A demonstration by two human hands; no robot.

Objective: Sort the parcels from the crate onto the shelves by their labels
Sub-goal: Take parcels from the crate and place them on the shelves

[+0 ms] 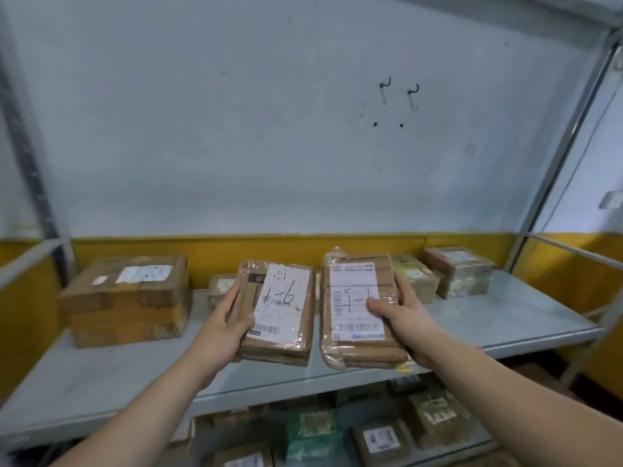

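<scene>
Pale blue wall with a yellow band stands behind a grey metal shelf. At the left, a big cardboard box sits on it. The left hand grips the left parcel by its left edge, thumb on top. Its white label has "1-6" written in pen. Just beside it, the right hand holds the right parcel, thumb on the label; the writing looks like "5-1". Both parcels are above the shelf, long side pointing away, labels up. Small boxes sit behind at the right.

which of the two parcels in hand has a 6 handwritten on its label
The left parcel, in the left hand; the right parcel, in the right hand, bears other marks.
</scene>
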